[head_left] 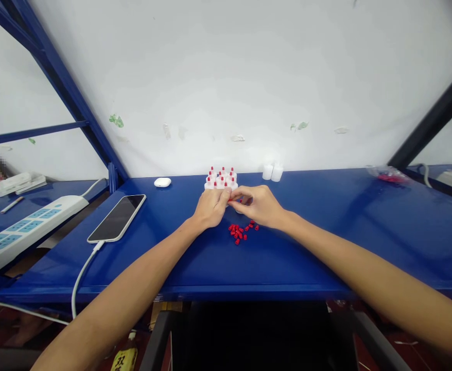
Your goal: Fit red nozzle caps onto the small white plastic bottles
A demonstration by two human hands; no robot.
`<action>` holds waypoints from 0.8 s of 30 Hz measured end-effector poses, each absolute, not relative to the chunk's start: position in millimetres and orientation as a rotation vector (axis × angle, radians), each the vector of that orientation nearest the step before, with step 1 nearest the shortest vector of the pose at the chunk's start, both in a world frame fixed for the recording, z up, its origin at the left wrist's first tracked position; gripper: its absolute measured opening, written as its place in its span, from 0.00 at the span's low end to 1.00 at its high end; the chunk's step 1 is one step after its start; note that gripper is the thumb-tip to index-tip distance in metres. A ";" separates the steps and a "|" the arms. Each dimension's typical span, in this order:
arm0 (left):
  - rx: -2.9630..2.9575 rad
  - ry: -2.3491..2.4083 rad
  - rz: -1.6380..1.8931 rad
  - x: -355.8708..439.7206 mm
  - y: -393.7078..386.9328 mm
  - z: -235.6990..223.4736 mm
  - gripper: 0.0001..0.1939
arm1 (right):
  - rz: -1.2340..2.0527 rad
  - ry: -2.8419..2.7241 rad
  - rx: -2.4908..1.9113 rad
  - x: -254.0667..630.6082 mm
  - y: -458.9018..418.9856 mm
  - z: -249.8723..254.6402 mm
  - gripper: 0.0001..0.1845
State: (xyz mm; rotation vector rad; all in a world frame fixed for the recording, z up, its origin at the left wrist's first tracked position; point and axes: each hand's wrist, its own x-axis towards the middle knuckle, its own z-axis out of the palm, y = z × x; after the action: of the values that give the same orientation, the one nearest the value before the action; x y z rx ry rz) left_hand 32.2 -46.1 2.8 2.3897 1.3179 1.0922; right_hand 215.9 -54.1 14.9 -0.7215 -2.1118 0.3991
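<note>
My left hand (210, 207) and my right hand (262, 205) meet over the middle of the blue table. My left fingers are closed, and what they hold is hidden. The right thumb and fingers pinch against the left fingertips, with a bit of a small red cap (230, 201) showing between them. Just beyond my left hand stands a cluster of small white bottles (221, 182) with red caps on top. Nearer to me, a loose pile of red caps (237, 232) lies on the table.
Two white bottles without red caps (273, 172) stand by the wall. A white earbud case (162, 182) and a plugged-in phone (117, 218) lie left on the blue table (307, 257). A power strip (33, 226) is farther left. Far right lies a plastic bag with red contents (392, 178).
</note>
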 end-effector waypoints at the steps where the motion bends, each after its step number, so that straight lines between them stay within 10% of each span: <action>1: 2.397 1.295 1.116 31.8 -46.4 3.2 0.30 | 0.424 -2.088 -0.713 214.8 -55.0 14.9 0.07; 24: 2.324 1.440 1.163 35.1 -54.2 15.2 0.20 | 0.507 -2.062 -0.723 212.5 -59.1 20.9 0.14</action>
State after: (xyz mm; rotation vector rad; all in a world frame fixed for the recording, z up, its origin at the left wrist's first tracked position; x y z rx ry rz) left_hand 35.1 -54.2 15.2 2.3244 1.4397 1.1630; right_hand 212.5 -59.1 20.9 -0.7234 -2.0624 0.5071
